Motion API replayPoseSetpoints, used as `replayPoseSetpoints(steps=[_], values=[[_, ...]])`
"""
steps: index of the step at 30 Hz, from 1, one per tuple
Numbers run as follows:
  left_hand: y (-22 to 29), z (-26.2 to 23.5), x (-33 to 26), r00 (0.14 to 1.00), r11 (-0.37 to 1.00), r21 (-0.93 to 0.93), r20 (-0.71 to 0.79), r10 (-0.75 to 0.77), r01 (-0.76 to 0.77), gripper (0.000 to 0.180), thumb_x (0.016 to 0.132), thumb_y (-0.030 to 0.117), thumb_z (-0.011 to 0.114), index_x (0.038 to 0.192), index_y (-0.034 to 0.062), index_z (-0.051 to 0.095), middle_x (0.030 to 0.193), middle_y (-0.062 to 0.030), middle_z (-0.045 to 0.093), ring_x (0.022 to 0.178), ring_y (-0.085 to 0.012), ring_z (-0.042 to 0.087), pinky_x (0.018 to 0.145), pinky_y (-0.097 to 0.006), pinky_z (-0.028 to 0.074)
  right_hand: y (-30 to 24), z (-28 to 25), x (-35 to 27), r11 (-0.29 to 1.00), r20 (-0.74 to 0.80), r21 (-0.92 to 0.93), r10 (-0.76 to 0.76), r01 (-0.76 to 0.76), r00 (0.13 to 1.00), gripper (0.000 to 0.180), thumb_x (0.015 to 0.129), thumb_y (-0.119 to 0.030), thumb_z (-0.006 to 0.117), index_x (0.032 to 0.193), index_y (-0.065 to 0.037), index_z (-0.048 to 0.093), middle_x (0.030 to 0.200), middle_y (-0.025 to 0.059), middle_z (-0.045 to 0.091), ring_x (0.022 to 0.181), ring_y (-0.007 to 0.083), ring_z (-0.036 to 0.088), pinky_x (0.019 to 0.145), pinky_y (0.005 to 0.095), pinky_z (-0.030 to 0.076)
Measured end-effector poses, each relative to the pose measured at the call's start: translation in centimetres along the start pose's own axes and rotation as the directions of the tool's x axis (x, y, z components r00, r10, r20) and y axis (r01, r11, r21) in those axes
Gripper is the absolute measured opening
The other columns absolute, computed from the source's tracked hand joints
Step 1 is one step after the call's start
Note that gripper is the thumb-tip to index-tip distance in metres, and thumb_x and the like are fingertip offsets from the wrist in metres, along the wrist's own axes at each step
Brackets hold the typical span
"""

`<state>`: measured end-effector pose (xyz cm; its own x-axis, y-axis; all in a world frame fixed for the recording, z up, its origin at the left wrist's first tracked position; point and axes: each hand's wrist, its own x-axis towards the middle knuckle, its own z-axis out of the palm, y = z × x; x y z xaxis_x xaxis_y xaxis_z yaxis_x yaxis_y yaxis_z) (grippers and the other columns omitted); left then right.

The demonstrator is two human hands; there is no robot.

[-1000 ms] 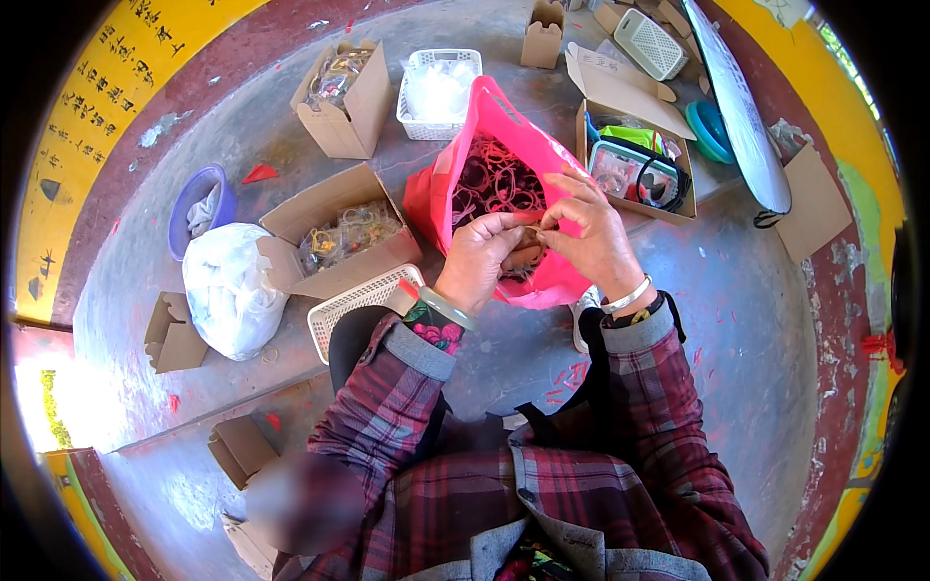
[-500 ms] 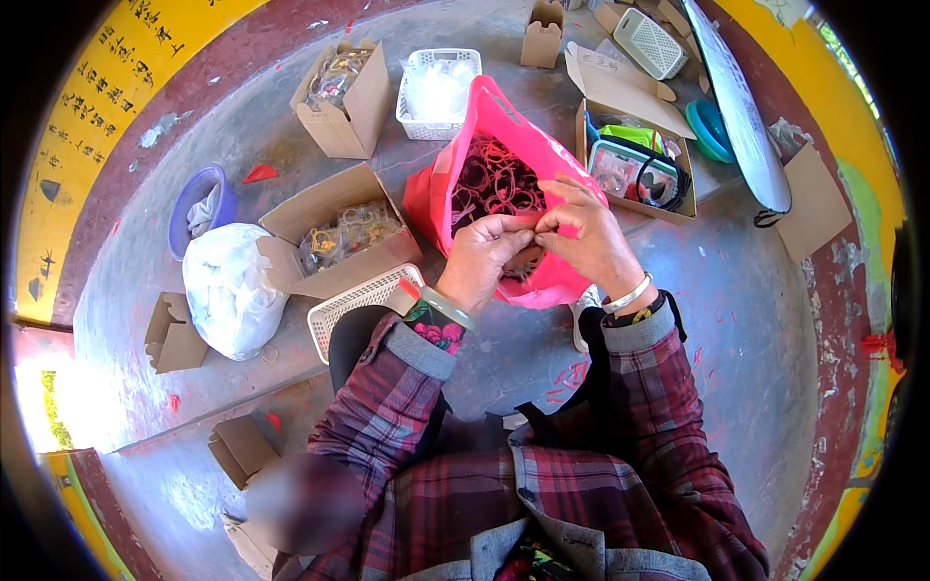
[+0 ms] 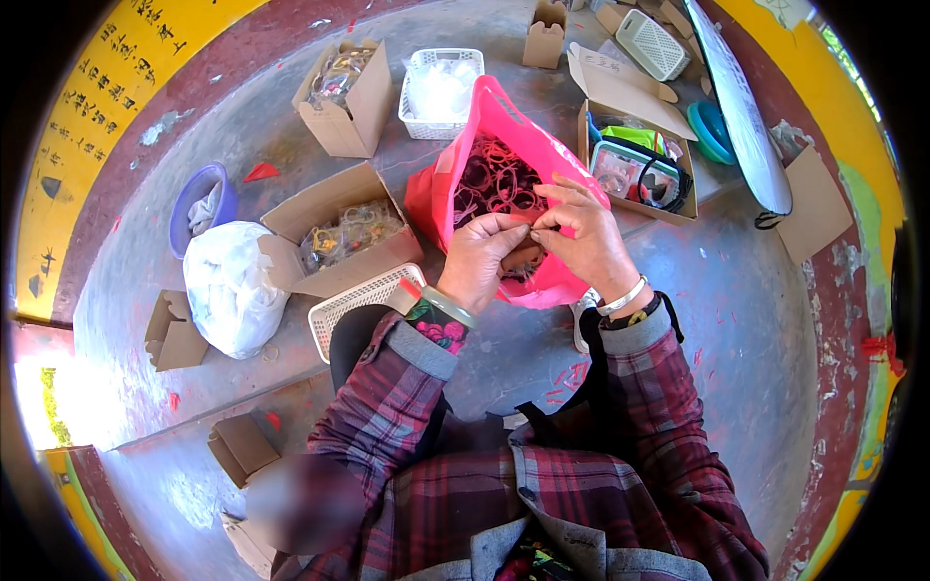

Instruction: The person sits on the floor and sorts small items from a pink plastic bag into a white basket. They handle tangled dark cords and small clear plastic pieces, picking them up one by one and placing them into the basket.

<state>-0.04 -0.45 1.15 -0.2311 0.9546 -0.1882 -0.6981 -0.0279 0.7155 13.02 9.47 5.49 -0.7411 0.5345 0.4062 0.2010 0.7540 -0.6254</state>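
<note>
A bright pink bag (image 3: 433, 201) stands upright with its mouth open in front of me. Inside it lies a tangle of thin red and dark loops (image 3: 492, 177). Over the near side of the bag's mouth, my left hand (image 3: 479, 263) is closed in a pinch, thumb and forefinger together. My right hand (image 3: 589, 250) meets it fingertip to fingertip, also pinching, its outer fingers curled loosely. Whatever lies between the fingertips is too small to make out. A red-tipped stick-like thing (image 3: 411, 288) shows beside my left wrist.
A white perforated basket (image 3: 329, 315) and a carton of bagged items (image 3: 334, 269) sit left of the bag. Beyond are another carton (image 3: 360, 121) and a white basket (image 3: 441, 128). Rightward stands a carton with a clear box (image 3: 668, 208). A white plastic bag (image 3: 232, 290) lies farther left.
Both hands stay joined over the bag. Their fingertips have shifted slightly, and the right hand has moved a little left. The bag and cartons look the same.
</note>
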Motion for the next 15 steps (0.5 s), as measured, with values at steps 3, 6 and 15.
replayPoseSetpoints(steps=[3,6,15], values=[[-0.2,0.0,0.0,1.0,1.0,0.019,-0.015,-0.01,0.01,0.008,0.087,0.003,0.052,0.091,-0.0017,0.058,0.09,-0.0116,0.063,0.079,-0.0196,0.064,0.071,-0.03,0.055,0.5,0.1,-0.1,1.0,0.036,0.017,-0.005,0.005,0.999,0.008,0.066,-0.007,0.069,0.072,-0.004,0.064,0.109,0.0151,0.06,0.11,0.0321,0.051,0.09,0.0383,0.042],[0.0,0.3,0.0,1.0,1.0,0.006,-0.027,-0.004,0.004,0.008,0.087,0.003,0.052,0.092,-0.0009,0.058,0.09,-0.0112,0.063,0.079,-0.0195,0.064,0.069,-0.029,0.055,0.2,0.0,-0.1,0.996,0.019,0.071,0.054,-0.055,0.998,0.013,0.066,-0.005,0.069,0.078,-0.003,0.063,0.105,0.0152,0.061,0.106,0.0304,0.054,0.088,0.0362,0.043],[0.4,0.3,0.0,0.998,0.987,-0.151,-0.009,0.062,-0.063,0.009,0.088,0.004,0.052,0.095,-0.0002,0.057,0.093,-0.0112,0.062,0.082,-0.0198,0.064,0.075,-0.029,0.053,-0.5,1.3,-0.1,0.665,0.108,0.628,0.441,-0.405,0.891,0.013,0.074,-0.003,0.069,0.084,0.001,0.062,0.079,0.0016,0.06,0.073,0.0055,0.054,0.062,0.0211,0.045]])
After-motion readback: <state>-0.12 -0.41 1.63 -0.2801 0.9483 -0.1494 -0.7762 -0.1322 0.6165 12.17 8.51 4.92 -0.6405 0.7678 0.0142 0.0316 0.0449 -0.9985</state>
